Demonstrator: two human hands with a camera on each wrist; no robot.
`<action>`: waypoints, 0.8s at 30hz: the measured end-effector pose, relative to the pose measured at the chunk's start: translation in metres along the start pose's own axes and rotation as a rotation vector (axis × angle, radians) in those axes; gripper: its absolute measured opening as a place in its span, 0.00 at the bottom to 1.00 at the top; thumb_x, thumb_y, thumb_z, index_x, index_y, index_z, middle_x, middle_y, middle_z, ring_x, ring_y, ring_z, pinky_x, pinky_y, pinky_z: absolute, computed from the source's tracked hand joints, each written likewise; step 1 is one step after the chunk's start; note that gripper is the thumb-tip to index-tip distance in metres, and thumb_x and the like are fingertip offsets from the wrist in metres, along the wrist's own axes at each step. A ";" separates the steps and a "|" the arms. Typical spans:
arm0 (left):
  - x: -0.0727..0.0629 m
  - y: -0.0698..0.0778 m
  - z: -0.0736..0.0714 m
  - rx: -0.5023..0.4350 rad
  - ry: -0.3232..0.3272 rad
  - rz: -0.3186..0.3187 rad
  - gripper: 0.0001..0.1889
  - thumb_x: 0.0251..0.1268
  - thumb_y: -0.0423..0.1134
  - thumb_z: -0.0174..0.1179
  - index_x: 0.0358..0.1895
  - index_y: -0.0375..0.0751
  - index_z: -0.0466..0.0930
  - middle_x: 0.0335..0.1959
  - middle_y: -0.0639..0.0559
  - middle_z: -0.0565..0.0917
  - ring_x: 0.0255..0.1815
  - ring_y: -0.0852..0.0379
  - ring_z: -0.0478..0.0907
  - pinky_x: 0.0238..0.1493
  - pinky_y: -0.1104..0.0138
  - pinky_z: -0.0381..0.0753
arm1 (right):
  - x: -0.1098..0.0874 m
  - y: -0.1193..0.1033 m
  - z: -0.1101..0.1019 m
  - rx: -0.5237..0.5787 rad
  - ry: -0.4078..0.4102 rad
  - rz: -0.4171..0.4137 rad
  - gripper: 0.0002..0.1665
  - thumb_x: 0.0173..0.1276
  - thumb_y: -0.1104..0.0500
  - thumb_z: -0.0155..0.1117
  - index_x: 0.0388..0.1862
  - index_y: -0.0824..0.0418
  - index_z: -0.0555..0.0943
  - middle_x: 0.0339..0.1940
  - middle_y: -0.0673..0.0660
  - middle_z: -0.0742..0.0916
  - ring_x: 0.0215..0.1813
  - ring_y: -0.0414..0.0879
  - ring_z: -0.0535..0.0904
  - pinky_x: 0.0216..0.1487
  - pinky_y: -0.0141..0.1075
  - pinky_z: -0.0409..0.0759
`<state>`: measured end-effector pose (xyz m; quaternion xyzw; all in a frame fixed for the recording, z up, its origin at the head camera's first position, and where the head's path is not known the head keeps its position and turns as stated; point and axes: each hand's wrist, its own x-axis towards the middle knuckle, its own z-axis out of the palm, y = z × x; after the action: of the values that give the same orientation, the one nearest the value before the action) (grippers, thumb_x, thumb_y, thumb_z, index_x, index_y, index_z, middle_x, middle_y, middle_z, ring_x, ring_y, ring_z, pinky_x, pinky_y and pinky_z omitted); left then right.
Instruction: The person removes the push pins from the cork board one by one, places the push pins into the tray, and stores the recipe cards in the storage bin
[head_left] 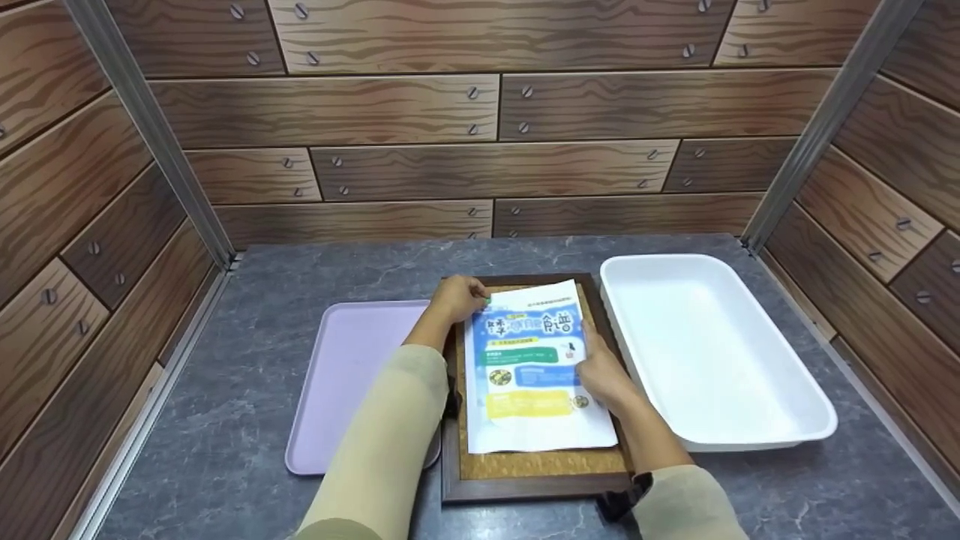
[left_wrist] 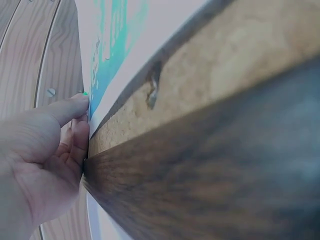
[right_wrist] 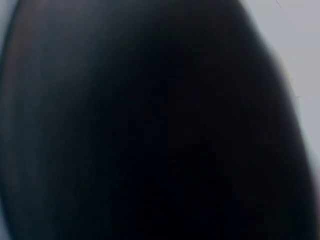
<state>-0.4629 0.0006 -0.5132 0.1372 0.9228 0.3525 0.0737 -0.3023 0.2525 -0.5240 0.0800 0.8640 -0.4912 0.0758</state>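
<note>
A printed paper sheet [head_left: 517, 431] lies on a cork board [head_left: 551, 463] with a dark wooden frame. At the sheet's upper left corner my left hand [head_left: 455, 298] has its thumb tip on a small green pushpin [left_wrist: 85, 93]. The left hand's other fingers [left_wrist: 79, 137] curl by the board's frame in the left wrist view; how far they reach behind it is hidden. My right hand [head_left: 602, 371] rests on the sheet's right edge, index finger extended along it and thumb on the print. A dark blurred shape fills most of the right wrist view.
A lilac tray [head_left: 349, 360] lies left of the board, partly under my left sleeve. The deep white tub [head_left: 712, 352] stands close by on the right. Wood-patterned walls [head_left: 487, 172] bound the grey marbled tabletop [head_left: 217, 420] at the back and sides.
</note>
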 end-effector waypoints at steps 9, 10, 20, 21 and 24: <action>-0.003 0.002 0.002 0.044 0.028 0.006 0.06 0.79 0.37 0.65 0.49 0.44 0.92 0.49 0.47 0.93 0.51 0.48 0.88 0.56 0.57 0.86 | 0.001 0.000 0.000 0.004 0.004 -0.003 0.57 0.68 0.77 0.43 0.92 0.57 0.34 0.94 0.65 0.42 0.94 0.64 0.35 0.92 0.58 0.33; -0.003 0.003 0.002 0.050 0.033 0.010 0.06 0.79 0.37 0.65 0.49 0.44 0.92 0.48 0.47 0.93 0.51 0.48 0.88 0.55 0.57 0.86 | 0.000 0.000 0.000 0.006 0.005 -0.006 0.58 0.68 0.77 0.43 0.92 0.58 0.34 0.94 0.65 0.42 0.94 0.64 0.36 0.92 0.58 0.33; -0.003 0.003 0.004 0.037 0.025 -0.008 0.08 0.80 0.37 0.64 0.51 0.43 0.92 0.50 0.46 0.93 0.55 0.48 0.88 0.59 0.57 0.87 | 0.002 -0.001 0.000 0.041 -0.004 -0.009 0.59 0.68 0.77 0.47 0.92 0.59 0.35 0.93 0.68 0.44 0.93 0.66 0.42 0.92 0.61 0.37; -0.003 0.003 0.004 0.039 0.022 -0.008 0.08 0.80 0.37 0.64 0.51 0.43 0.92 0.51 0.47 0.93 0.56 0.48 0.88 0.59 0.57 0.87 | 0.002 -0.001 0.001 0.043 -0.003 -0.006 0.59 0.69 0.77 0.48 0.92 0.59 0.35 0.93 0.68 0.45 0.93 0.66 0.43 0.92 0.61 0.37; -0.002 0.002 0.004 0.058 0.031 0.007 0.09 0.80 0.37 0.63 0.51 0.43 0.92 0.51 0.46 0.93 0.56 0.47 0.88 0.60 0.57 0.86 | 0.003 -0.001 0.002 0.053 0.003 -0.001 0.59 0.69 0.76 0.49 0.92 0.59 0.35 0.93 0.68 0.47 0.92 0.66 0.47 0.92 0.61 0.39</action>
<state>-0.4594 0.0040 -0.5150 0.1370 0.9332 0.3277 0.0544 -0.3050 0.2509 -0.5245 0.0824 0.8508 -0.5139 0.0719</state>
